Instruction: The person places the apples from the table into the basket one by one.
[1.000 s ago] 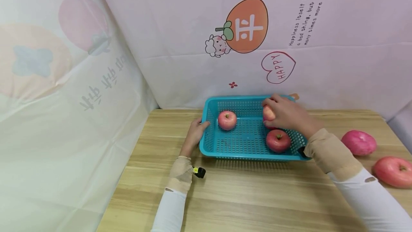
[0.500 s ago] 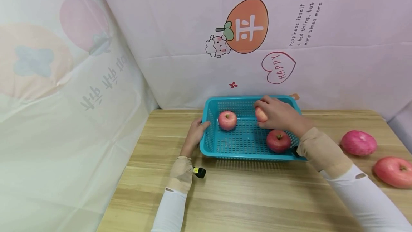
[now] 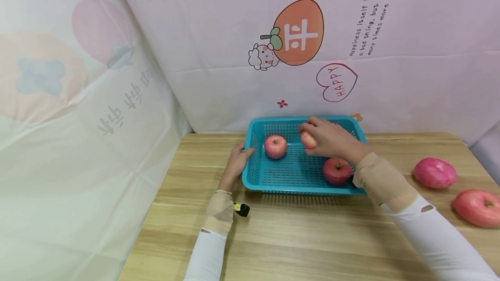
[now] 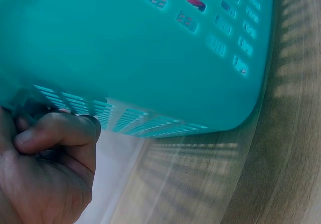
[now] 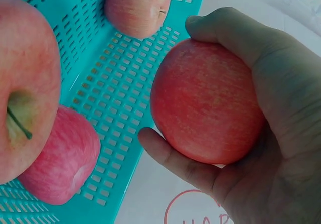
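Note:
A turquoise plastic basket (image 3: 298,191) with slotted walls stands on the table against the back curtain. My left hand (image 3: 235,164) grips its left rim, thumb over the edge; the left wrist view shows curled fingers of the left hand (image 4: 55,163) at the basket (image 4: 125,53). Over the basket's middle, my right hand (image 3: 332,139) holds a red apple (image 5: 208,101), fingers and thumb around its sides. One apple (image 3: 275,147) lies at the basket's left end and a darker one (image 3: 337,171) at its front right. A pinker apple (image 5: 65,158), hidden in the head view, appears beside that one.
Right of the basket, a bright pink fruit (image 3: 435,173) and a large red apple (image 3: 477,208) lie on the wooden table (image 3: 297,237). Printed curtains (image 3: 218,90) close off the back and left sides.
My right hand has moved left over the basket with the apple, away from the right end. The left hand has stayed on the rim.

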{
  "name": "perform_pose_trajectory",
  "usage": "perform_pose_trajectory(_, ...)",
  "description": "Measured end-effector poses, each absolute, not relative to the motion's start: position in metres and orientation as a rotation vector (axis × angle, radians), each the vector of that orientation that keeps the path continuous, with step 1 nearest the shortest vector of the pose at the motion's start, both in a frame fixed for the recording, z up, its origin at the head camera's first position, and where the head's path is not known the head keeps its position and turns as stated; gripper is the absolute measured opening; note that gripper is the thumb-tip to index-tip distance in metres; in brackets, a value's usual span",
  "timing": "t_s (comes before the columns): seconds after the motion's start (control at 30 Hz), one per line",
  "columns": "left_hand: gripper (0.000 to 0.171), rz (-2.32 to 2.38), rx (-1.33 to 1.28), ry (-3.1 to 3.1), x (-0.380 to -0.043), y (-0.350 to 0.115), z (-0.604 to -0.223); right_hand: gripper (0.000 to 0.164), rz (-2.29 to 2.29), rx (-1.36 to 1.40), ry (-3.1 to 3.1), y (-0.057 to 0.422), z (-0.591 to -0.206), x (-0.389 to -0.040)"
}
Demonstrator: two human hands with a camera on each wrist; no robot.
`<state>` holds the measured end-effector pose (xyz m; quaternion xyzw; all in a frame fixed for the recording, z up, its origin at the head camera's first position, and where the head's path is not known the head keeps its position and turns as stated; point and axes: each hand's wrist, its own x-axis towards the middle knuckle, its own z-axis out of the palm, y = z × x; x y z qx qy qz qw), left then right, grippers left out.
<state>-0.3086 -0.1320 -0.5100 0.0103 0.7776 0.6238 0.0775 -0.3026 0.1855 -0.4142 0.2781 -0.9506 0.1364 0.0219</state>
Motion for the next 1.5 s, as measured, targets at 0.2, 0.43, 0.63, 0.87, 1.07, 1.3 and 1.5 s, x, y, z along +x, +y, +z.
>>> perform_pose_trajectory(0.2,0.046,1.89,0.031,2.305,-0.309,-0.133,-0.512,0.059,0.406,0.906,-2.995,0.178,-0.419,-0.307)
perform_pose_trajectory(0.43,0.045,1.885,0.037,2.304,-0.311,-0.133,-0.513,0.065,0.383,0.992,-3.004,0.166,-0.424,-0.309)
perform_pose_trajectory(0.63,0.047,1.884,0.052,2.298,-0.312,-0.133,-0.513,0.062,0.386,1.088,-2.974,0.156,-0.428,-0.309)
perform_pose_trajectory(0.87,0.048,1.883,0.048,2.287,-0.312,-0.133,-0.514,0.06,0.36,1.172,-2.983,0.145,-0.434,-0.311)
perform_pose_trajectory(1.07,0.046,1.88,0.041,2.293,-0.312,-0.134,-0.514,0.062,0.374,1.22,-2.996,0.138,-0.437,-0.31)
perform_pose_trajectory(1.3,0.046,1.876,0.042,2.284,-0.311,-0.134,-0.513,0.062,0.341,1.314,-2.962,0.132,-0.442,-0.311)
perform_pose_trajectory(1.5,0.047,1.877,0.041,2.29,-0.313,-0.134,-0.515,0.066,0.317,1.36,-2.961,0.127,-0.443,-0.311)
